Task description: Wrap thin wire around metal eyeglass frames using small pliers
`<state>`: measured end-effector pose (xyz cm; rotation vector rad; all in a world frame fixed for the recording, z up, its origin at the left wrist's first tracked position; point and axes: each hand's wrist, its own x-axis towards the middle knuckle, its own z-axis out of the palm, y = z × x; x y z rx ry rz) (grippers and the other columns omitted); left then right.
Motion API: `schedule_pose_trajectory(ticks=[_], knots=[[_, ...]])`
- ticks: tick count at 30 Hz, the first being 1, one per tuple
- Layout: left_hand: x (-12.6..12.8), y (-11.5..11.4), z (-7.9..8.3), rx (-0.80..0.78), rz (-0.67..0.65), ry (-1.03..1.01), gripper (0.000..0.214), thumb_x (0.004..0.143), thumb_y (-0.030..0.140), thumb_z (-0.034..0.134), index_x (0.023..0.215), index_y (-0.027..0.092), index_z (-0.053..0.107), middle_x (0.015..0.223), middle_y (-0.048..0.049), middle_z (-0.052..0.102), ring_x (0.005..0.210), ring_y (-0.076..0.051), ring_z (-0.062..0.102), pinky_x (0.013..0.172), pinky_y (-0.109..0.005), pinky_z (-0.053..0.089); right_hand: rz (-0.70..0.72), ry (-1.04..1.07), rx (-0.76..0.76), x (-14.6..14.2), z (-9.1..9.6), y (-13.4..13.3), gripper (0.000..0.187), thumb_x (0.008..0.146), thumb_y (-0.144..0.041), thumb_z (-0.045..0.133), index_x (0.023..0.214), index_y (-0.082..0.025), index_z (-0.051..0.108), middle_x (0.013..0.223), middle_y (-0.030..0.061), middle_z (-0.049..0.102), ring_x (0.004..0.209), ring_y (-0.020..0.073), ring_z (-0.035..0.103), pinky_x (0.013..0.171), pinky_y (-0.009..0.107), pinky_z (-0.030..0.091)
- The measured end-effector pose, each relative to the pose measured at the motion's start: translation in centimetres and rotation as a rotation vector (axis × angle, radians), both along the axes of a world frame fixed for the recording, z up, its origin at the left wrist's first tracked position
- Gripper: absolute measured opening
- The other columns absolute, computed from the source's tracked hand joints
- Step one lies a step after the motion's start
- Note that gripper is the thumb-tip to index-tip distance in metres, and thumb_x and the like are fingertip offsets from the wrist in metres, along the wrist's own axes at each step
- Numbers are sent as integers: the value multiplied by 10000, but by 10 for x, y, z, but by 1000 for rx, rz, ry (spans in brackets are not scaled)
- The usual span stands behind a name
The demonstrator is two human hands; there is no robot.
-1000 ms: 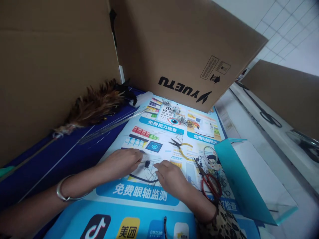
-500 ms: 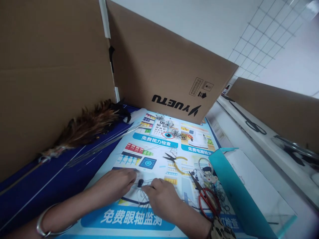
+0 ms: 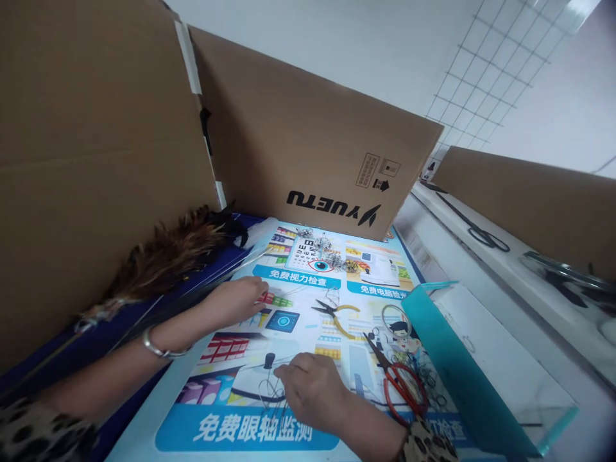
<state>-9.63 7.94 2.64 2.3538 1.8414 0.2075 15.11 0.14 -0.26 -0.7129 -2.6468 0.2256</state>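
Note:
My right hand (image 3: 315,391) is closed in a pinch above the printed poster (image 3: 308,333). Thin looped wires (image 3: 272,390) hang and spread from its fingertips. Farther forward and to the left, my left hand (image 3: 245,297) has its fingers curled together over the poster. What lies between those fingers is too fine to make out. Yellow-handled pliers (image 3: 337,314) rest open beyond my right hand. To its right lie red-handled scissors (image 3: 397,382), with wire rings (image 3: 428,378) scattered beside them.
Tangled wire clusters (image 3: 322,244) lie at the far end of the poster. A feather duster (image 3: 163,256) runs along the left. Cardboard panels (image 3: 308,128) stand behind and to the left. On the right are a teal-edged clear box (image 3: 462,366) and dark scissors (image 3: 481,234) on a ledge.
My left hand has moved forward and left, away from my right hand, uncovering part of the poster. My right hand stays nearly in place with the wires. The camera view has shifted slightly.

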Motion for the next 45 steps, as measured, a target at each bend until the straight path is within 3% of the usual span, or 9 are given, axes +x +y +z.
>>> schedule_pose_trajectory(ticks=[9, 14, 21, 28, 31, 33, 36, 41, 45], knots=[[6, 19, -27, -71, -4, 106, 229, 817, 213, 417, 831, 114, 624, 888, -167, 632, 856, -287, 595, 724, -368, 432, 30, 65, 18, -1, -5, 6, 246, 796, -198, 469, 1003, -205, 601, 737, 34, 618, 699, 136, 584, 612, 222, 472], [4, 9, -22, -88, -6, 37, 229, 820, 233, 402, 842, 121, 602, 894, -157, 624, 852, -275, 586, 719, -357, 420, 33, 75, -4, -1, -6, 6, 236, 807, -201, 459, 991, -202, 607, 746, 38, 631, 707, 136, 590, 612, 223, 478], [-2, -9, -8, -143, -34, -179, 215, 832, 305, 354, 772, 169, 509, 731, -31, 575, 648, -163, 544, 598, -259, 399, 28, 134, -103, 0, -9, 8, 265, 826, -187, 439, 1046, -212, 585, 849, 36, 661, 773, 136, 604, 663, 232, 475], [17, -31, 9, -503, -160, -1084, 207, 847, 384, 413, 804, 181, 418, 668, 27, 514, 557, -105, 489, 544, -223, 391, -169, 387, -366, 1, -1, 22, 224, 832, -228, 475, 999, -194, 621, 808, 37, 614, 746, 130, 574, 686, 243, 458], [29, -39, 16, -578, -231, -1165, 207, 840, 372, 458, 790, 174, 425, 677, 21, 529, 557, -98, 485, 541, -220, 375, -334, 562, -593, -1, 12, 33, 259, 814, -290, 520, 1044, -191, 586, 721, -2, 564, 626, 105, 533, 582, 221, 451], [34, -44, 19, -608, -279, -1168, 176, 841, 339, 466, 792, 172, 437, 685, 25, 527, 569, -97, 489, 550, -221, 377, -338, 672, -808, -6, 23, 38, 329, 809, -338, 524, 1102, -187, 537, 706, -17, 535, 553, 85, 504, 475, 189, 416], [38, -48, 23, -609, -317, -1178, 132, 830, 295, 473, 785, 177, 435, 680, 40, 503, 580, -98, 491, 569, -226, 396, -286, 766, -939, -18, 39, 43, 382, 770, -355, 568, 1110, -189, 516, 703, -26, 516, 534, 78, 493, 436, 178, 398], [33, -46, 24, -459, -360, -1111, 122, 840, 272, 452, 766, 175, 441, 681, 29, 512, 615, -111, 499, 599, -237, 419, -264, 694, -850, -40, 63, 49, 161, 777, -305, 549, 834, -165, 604, 611, -29, 530, 527, 86, 500, 462, 187, 410], [23, -38, 21, -340, -335, -1091, 158, 828, 306, 486, 818, 151, 515, 746, -2, 549, 700, -131, 514, 665, -249, 424, -244, 544, -575, -50, 81, 52, 144, 807, -289, 523, 840, -203, 633, 738, -8, 614, 681, 121, 569, 622, 236, 469]])
